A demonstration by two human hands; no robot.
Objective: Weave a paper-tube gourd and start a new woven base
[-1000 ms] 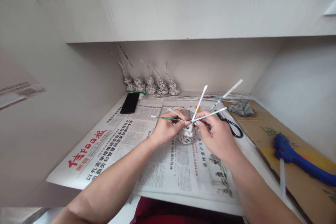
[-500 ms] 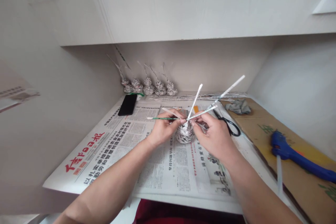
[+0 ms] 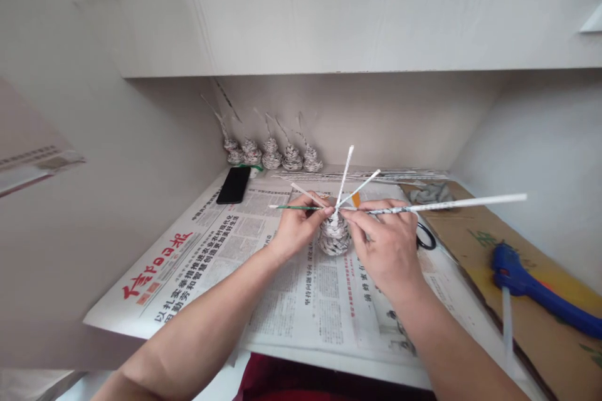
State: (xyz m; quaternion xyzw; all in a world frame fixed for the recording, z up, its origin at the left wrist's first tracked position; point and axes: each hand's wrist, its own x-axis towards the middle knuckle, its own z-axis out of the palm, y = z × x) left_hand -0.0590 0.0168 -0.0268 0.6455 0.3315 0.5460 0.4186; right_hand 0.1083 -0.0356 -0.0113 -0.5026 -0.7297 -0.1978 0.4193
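Note:
A small woven paper gourd [image 3: 335,238] stands upright on the newspaper between my hands, with several rolled paper strips fanning out from its top. My left hand [image 3: 301,219] pinches the gourd's neck from the left, where a green-tinted strip [image 3: 298,207] and a pale one stick out. My right hand [image 3: 388,238] grips a long white paper strip [image 3: 463,203] near the neck; its free end points far right. One strip [image 3: 345,175] stands nearly straight up, and another leans to the right. My fingertips partly cover the neck.
Several finished-looking paper gourds [image 3: 271,153] line the back wall at left. A black phone [image 3: 234,185] lies in front of them. Long paper strips [image 3: 362,175] lie along the back. Black-handled scissors [image 3: 426,236], a grey cloth [image 3: 430,193] and a blue glue gun [image 3: 540,291] are on the right.
My right hand has turned over and swung the long strip down from pointing up and right to nearly level. My left hand keeps its pinch on the neck.

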